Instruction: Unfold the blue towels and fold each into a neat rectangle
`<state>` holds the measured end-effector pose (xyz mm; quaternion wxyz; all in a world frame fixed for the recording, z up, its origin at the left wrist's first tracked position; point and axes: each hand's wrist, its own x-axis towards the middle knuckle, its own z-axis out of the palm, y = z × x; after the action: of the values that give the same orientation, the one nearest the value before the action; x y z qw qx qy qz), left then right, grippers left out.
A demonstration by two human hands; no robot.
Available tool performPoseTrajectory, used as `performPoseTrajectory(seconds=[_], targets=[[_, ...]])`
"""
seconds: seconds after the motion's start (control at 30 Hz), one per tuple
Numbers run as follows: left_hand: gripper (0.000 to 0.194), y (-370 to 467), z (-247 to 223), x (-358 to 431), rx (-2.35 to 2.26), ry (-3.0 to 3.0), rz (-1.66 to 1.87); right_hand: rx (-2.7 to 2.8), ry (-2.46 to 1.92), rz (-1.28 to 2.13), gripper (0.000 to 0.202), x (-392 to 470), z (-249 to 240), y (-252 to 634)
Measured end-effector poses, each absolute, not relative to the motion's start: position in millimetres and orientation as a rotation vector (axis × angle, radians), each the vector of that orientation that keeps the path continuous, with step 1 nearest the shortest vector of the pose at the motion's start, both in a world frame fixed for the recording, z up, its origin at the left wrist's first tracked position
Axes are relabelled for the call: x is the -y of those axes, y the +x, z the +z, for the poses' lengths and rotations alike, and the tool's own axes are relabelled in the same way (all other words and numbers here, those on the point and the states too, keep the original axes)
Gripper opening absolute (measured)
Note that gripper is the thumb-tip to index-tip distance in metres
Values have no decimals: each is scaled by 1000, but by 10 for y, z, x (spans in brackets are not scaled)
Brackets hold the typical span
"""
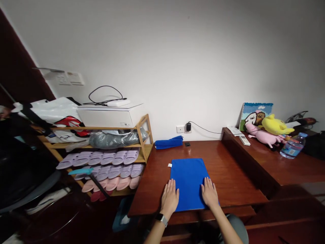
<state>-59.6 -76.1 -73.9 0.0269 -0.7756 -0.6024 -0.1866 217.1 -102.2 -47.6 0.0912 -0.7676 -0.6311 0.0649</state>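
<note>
Both hands lie palm down with fingers out straight and close together, gripping nothing. The left hand [170, 197] rests over the left edge of the cloth [191, 179], its thumb pointing inward; the right hand [210, 194] rests over the right edge, thumb also inward. A watch [161, 219] circles the left wrist.

The cloth is blue and spread flat on the bench [228, 173], near its front edge, with a white tag [170, 165] sticking out at the far left corner. Farther back, near the wall [162, 67], lies a folded blue bundle [169, 143], and just to its right a small black fitting [187, 144]. Above that, a charger [188, 126] sits in a wall socket, its thin cable [207, 129] running right.

On the higher side bench [274, 169] to the right are a remote [244, 140], a pink toy [266, 136], a yellow toy [276, 125], a bottle [293, 146] and an upright picture [257, 113] behind the toys.

To the left, a wooden rack [149, 135] carries rows of lilac slippers [108, 158] and pink slippers [111, 184], with a white box [106, 117] on top.
</note>
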Motion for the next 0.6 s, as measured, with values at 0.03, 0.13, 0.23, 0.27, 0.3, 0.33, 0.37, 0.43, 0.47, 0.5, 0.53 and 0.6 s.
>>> performPoseTrajectory(seconds=[0.03, 0.13, 0.23, 0.27, 0.3, 0.33, 0.37, 0.43, 0.47, 0.5, 0.53, 0.6], targets=[[63, -531, -683, 724, 1828, -2406, -591, 1879, -2258, 181, 71, 966, -409, 2114], [62, -237, -497, 530, 1700, -2486, -616, 1951, -2118, 171, 69, 709, -173, 1865], [60, 51, -410, 315, 1639, -2607, -547, 2058, -1985, 265, 67, 430, -51, 1603], [60, 108, -422, 258, 1640, -2639, -513, 2088, -1964, 300, 67, 358, -58, 1545], [60, 138, -453, 212, 1650, -2656, -484, 2109, -1960, 324, 66, 303, -86, 1512], [60, 139, -499, 176, 1671, -2655, -463, 2115, -1976, 335, 66, 264, -132, 1508], [60, 113, -554, 149, 1701, -2635, -452, 2105, -2014, 333, 66, 240, -186, 1533], [61, -3, -663, 119, 1780, -2556, -449, 2045, -2129, 293, 68, 235, -299, 1666], [61, -83, -708, 114, 1823, -2507, -455, 2004, -2193, 269, 69, 249, -346, 1766], [61, -173, -746, 114, 1865, -2462, -464, 1960, -2255, 251, 69, 272, -384, 1879], [62, -265, -775, 119, 1902, -2423, -472, 1918, -2306, 244, 70, 301, -411, 1998], [62, -438, -814, 130, 1963, -2366, -485, 1865, -2368, 254, 70, 359, -439, 2223]])
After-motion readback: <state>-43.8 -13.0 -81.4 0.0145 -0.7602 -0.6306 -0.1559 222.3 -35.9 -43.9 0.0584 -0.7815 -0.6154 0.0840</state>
